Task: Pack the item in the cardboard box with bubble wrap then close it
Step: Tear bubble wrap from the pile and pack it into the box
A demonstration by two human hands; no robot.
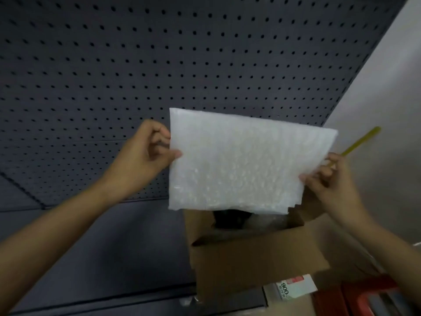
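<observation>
A white sheet of bubble wrap [239, 160], folded in several layers, hangs upright above the open cardboard box [250, 254]. My left hand [145, 153] pinches its left edge, and my right hand [328, 179] pinches its right edge lower down. Inside the box, just below the sheet, a dark item [230, 218] shows next to some clear wrap [268, 221]. The box's near flap stands open toward me.
A dark pegboard wall [159, 65] rises behind the box. A pale wall [387, 99] stands to the right, with a yellow stick [362, 140] poking up behind my right hand. A white label [293, 286] and a red object [364, 295] lie at the lower right.
</observation>
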